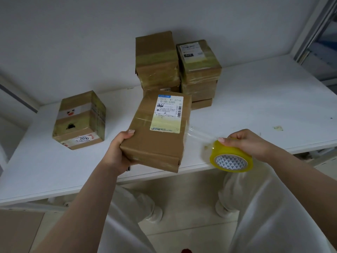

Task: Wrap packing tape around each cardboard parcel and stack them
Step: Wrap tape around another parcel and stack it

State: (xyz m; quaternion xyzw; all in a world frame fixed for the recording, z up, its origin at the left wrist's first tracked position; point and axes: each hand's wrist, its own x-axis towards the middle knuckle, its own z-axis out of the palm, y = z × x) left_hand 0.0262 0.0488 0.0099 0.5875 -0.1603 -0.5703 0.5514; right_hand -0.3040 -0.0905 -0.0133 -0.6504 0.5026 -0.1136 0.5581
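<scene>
The flat brown cardboard parcel (156, 132) runs lengthwise away from the person, its far end raised; the left hand (118, 152) grips its near-left corner. The right hand (244, 141) grips a yellow-tinted tape roll (231, 157), a clear strip (200, 134) joining roll and parcel.

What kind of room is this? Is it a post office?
Probably a small packing or mailroom corner, not surely a post office. Taped parcels with shipping labels are stacked on a plain white table, and the right hand holds a tape roll.
</scene>
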